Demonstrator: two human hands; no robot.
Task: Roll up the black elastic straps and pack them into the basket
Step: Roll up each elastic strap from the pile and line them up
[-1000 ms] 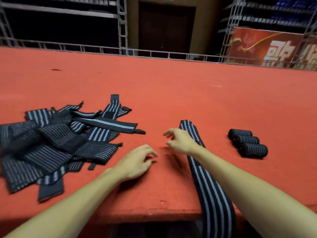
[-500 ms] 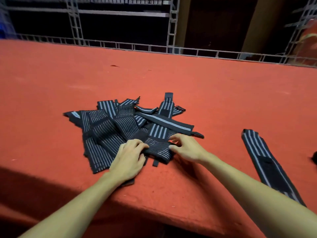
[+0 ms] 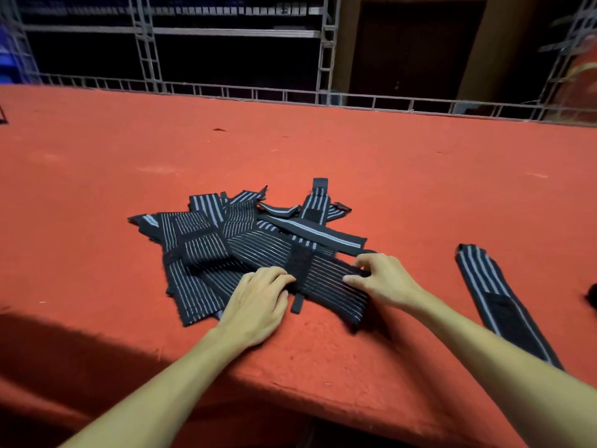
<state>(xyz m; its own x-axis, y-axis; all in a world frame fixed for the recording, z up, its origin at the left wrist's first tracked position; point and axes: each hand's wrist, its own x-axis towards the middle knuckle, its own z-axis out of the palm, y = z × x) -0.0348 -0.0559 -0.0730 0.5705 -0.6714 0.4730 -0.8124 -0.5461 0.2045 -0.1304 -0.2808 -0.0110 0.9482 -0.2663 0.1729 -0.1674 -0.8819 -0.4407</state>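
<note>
A heap of black elastic straps with grey stripes lies on the red table. The nearest strap sticks out of the heap toward the table's front edge. My left hand rests on its left part with the fingertips curled onto it. My right hand pinches its right end between thumb and fingers. A single flat strap lies apart at the right. No basket is in view.
A dark object is cut off at the right edge. The table's front edge runs just under my forearms. A metal railing lines the far side, with shelving behind it.
Both hands moved left from the bare table onto the heap and took hold of the nearest strap, which is now drawn out toward me. The view swung left, so the rolled straps left the frame.
</note>
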